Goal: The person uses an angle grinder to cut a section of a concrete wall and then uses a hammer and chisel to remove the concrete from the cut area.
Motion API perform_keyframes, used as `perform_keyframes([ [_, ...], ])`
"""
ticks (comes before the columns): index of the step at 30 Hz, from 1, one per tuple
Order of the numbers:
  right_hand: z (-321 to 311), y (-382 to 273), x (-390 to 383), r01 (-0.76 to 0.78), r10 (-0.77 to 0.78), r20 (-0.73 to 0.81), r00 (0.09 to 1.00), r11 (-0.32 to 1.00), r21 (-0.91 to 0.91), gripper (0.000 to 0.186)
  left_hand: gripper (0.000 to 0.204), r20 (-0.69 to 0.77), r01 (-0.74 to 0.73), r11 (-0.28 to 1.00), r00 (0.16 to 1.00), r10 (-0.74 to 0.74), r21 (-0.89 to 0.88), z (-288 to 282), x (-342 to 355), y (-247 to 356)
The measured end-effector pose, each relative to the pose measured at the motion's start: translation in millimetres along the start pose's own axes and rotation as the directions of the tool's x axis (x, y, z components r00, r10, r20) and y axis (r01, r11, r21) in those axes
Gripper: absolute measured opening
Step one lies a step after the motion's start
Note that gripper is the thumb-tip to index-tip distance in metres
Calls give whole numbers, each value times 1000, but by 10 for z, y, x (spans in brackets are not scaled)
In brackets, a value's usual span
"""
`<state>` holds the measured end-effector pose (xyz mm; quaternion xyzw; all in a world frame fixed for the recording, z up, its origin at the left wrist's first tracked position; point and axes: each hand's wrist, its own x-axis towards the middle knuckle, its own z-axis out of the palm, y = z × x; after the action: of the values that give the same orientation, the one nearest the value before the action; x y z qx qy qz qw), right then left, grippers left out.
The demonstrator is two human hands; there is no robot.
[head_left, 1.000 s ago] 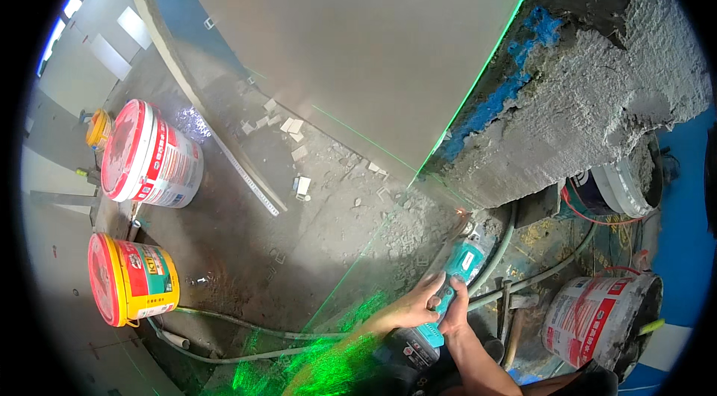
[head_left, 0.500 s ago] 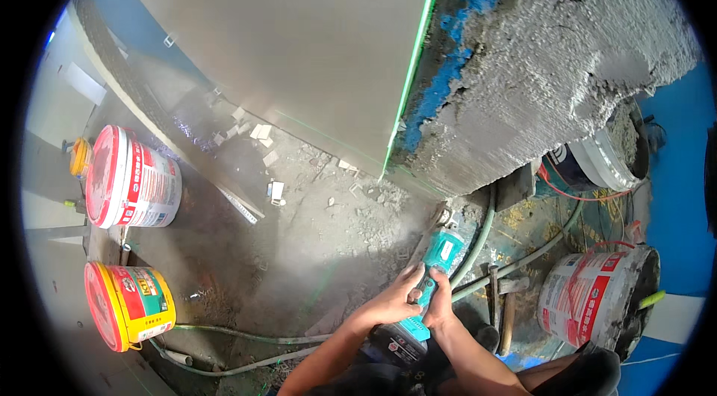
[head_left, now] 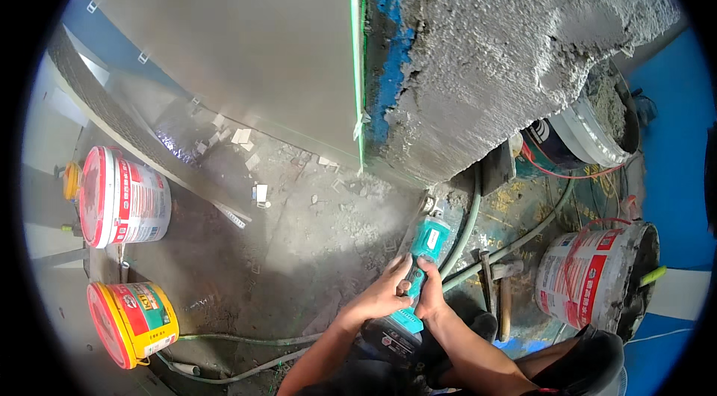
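Note:
Both my hands are wrapped around a teal cordless angle grinder with a dark battery at its near end. My left hand grips its left side, and my right hand closes on the right side of the body. The grinder's metal head points away from me, close to the foot of the rough mortar-coated wall. Whether its disc touches anything cannot be made out. A blue patch runs along that wall's left edge, beside a bright green line and a smooth grey panel.
Two lidded buckets, one white and red and one yellow, stand at left. At right are a mortar-smeared bucket and a tilted bucket. Hoses, a hammer and tile scraps lie on the dusty floor.
The view has turned, so the wall, green line and panel sit further left in the picture. Both hands keep their hold on the grinder, which stays near the wall's foot.

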<state>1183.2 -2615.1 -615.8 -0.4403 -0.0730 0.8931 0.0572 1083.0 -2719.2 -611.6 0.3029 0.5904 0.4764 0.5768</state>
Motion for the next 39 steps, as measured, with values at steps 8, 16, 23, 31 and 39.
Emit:
perform_keyframes([
  [8, 81, -24, -27, 14, -14, 6, 1000, 1000, 9, 33, 96, 3, -3, 1000, 1000, 3, 2, -13, 9, -4],
  [16, 31, -4, -2, 38, -38, -15, 999, 999, -15, 34, 95, 33, 29, 999, 999, -30, 20, -36, -2, 100],
  [23, 58, -31, -15, 6, -7, 29, 1000, 999, 46, 27, 95, 34, 37, 999, 999, -36, -16, -37, 1, 108],
  [31, 78, -43, -35, -2, -1, 53, 999, 998, 56, 28, 96, 25, 29, 999, 999, -29, 15, -32, -3, 153],
  [39, 62, -51, -20, 17, -18, 34, 999, 999, 29, 30, 95, 19, 45, 999, 999, -45, -22, -18, 9, 191],
])
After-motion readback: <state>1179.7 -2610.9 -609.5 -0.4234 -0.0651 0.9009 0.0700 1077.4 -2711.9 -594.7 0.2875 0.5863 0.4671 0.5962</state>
